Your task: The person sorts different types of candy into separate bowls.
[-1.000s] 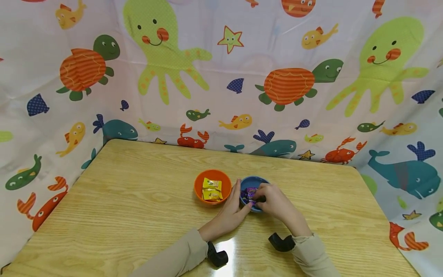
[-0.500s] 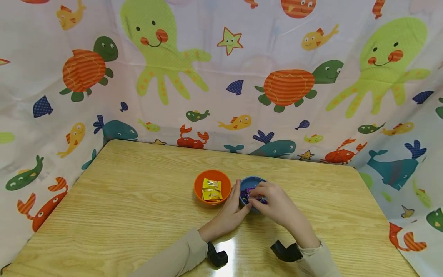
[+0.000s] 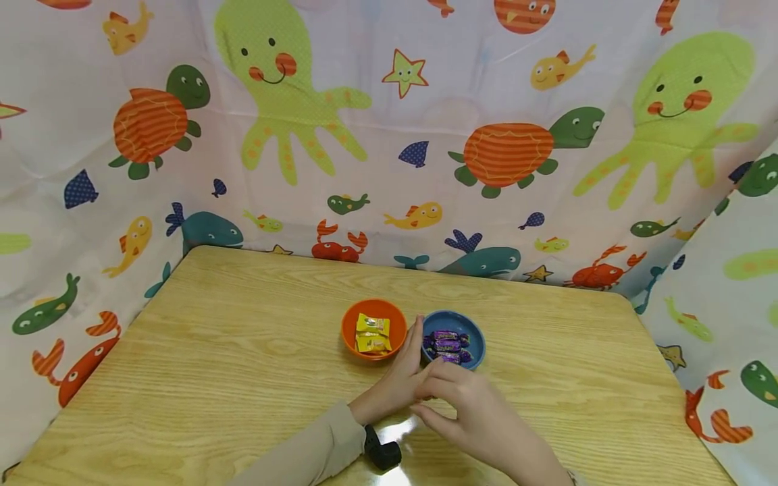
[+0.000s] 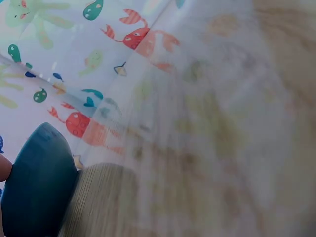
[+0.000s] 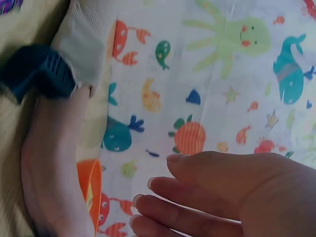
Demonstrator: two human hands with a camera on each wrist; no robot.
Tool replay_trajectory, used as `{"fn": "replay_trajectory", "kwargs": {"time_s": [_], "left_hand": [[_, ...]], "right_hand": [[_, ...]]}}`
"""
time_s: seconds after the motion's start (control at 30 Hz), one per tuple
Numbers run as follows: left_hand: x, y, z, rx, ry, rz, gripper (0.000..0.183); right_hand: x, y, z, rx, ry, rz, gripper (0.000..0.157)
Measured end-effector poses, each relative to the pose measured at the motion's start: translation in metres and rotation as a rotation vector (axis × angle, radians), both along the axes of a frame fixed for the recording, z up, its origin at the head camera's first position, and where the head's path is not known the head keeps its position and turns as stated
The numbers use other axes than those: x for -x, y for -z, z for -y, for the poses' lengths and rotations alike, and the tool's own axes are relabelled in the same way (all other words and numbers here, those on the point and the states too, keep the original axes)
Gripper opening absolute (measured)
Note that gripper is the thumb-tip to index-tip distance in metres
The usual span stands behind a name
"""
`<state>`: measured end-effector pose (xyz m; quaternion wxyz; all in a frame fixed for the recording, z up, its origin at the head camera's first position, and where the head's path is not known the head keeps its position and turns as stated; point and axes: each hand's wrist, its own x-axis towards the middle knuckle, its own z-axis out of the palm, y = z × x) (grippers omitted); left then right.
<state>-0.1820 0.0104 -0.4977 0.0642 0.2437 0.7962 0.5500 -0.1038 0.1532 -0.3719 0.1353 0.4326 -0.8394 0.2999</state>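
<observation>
My left hand (image 3: 398, 378) rests on the table between two bowls, its fingers straight along the side of the blue bowl (image 3: 480, 351). Several purple-wrapped candies (image 3: 448, 344) lie in that bowl. To the left, the orange bowl (image 3: 345, 337) holds several yellow-wrapped candies (image 3: 373, 332). My right hand (image 3: 474, 412) hovers in front of the blue bowl, partly covering the left hand in the head view. In the right wrist view, the fingers (image 5: 192, 195) are loosely bent with nothing seen between them. The left wrist view shows the outside of the blue bowl (image 4: 42, 182), mostly blurred elsewhere.
The wooden table (image 3: 243, 324) reaches back to a hanging cloth (image 3: 377, 148) printed with sea animals. A black wrist camera (image 3: 383, 451) sits on the left forearm. A purple patterned thing (image 5: 9, 5) is cut off at the right wrist view's corner.
My right hand has come out of the blue bowl and moved toward me, so the purple candies now show. The left hand has stayed in place.
</observation>
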Motion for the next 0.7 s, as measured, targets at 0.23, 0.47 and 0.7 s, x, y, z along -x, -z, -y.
{"fn": "replay_trajectory", "kwargs": {"time_s": [0.23,0.47,0.7], "left_hand": [[0.000,0.001,-0.003,0.000,-0.024,0.013,0.084],[-0.001,-0.001,-0.003,0.000,-0.033,0.011,0.084],[0.000,-0.001,-0.004,-0.006,-0.044,0.012,0.084]], "right_hand": [[-0.021,0.009,0.009,-0.243,-0.110,0.139,0.016],[-0.034,0.044,0.017,-0.428,-0.149,-0.002,0.016],[-0.042,0.063,0.025,-0.662,-0.121,0.102,0.013]]}}
